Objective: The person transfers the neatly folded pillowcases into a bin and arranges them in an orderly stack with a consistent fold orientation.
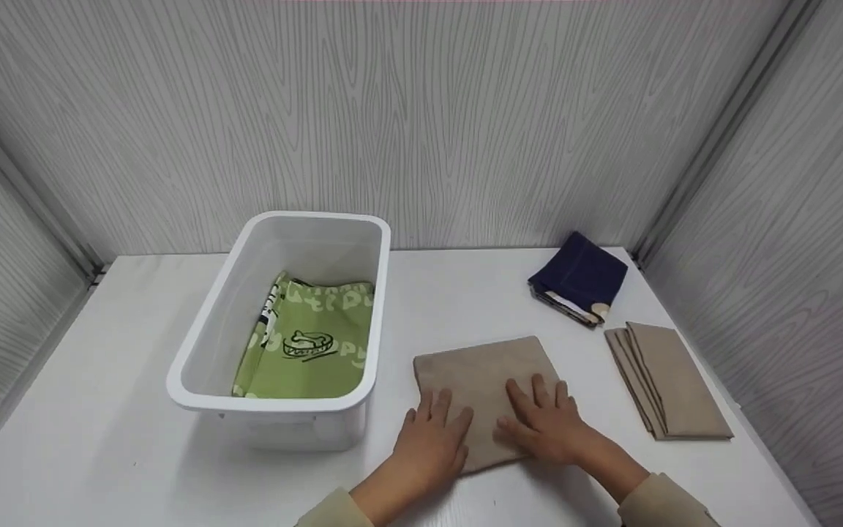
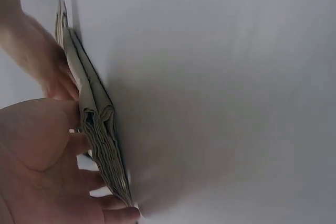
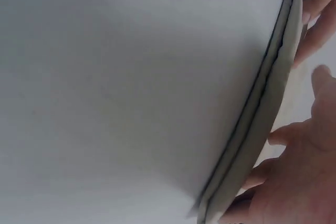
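Note:
A folded beige cloth [image 1: 487, 373] lies flat on the white table in the head view. My left hand [image 1: 430, 443] rests on its near left part with fingers spread. On its right part lies my right hand [image 1: 547, 428], its fingers also extended and touching the top. Stacked layers of the cloth [image 2: 102, 135] show edge-on beside the left palm [image 2: 42, 150] in the left wrist view. From the right wrist, the cloth's thick folded edge [image 3: 257, 124] runs along under the right fingers [image 3: 260, 171].
Left of the cloth stands a white plastic bin [image 1: 202, 351] with a folded green printed cloth [image 1: 319, 329] inside. A folded navy cloth [image 1: 582, 274] lies at the back right. Another folded beige cloth [image 1: 674, 380] sits near the right wall [image 1: 795, 293].

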